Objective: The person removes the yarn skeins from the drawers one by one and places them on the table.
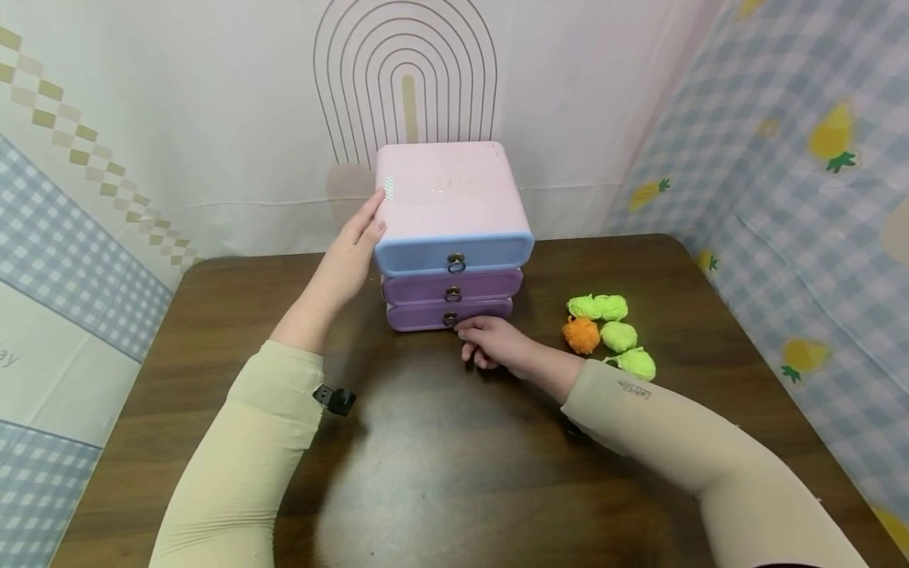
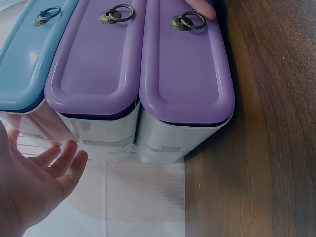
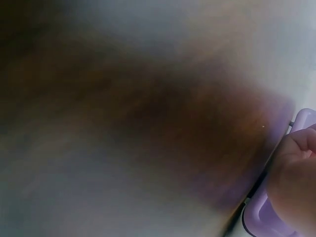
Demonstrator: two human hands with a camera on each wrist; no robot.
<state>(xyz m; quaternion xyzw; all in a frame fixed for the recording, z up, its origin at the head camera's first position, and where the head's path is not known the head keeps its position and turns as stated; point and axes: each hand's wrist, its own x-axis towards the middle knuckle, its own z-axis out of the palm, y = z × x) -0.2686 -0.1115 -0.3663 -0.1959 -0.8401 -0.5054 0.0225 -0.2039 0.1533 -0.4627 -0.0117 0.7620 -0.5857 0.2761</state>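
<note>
A small drawer unit (image 1: 454, 185) has a pale pink top, a blue top drawer (image 1: 419, 257) and two purple drawers (image 2: 98, 64) below; all three fronts sit closed. Each front carries a bronze ring pull (image 2: 192, 20). My left hand (image 1: 349, 260) rests its fingertips against the unit's left side, near the top edge. At the lowest purple drawer (image 1: 419, 317), my right hand (image 1: 497, 343) has a fingertip beside the ring pull, its other fingers loosely bent. That ring hangs unpinched in the left wrist view. The right wrist view is mostly blurred, with part of the right hand (image 3: 294, 182) at its edge.
Right of the unit, several green yarn balls (image 1: 619, 337) and an orange one (image 1: 581, 335) lie on the dark wooden table (image 1: 440, 457). A patterned cloth (image 1: 568, 87) hangs behind the table and along its sides.
</note>
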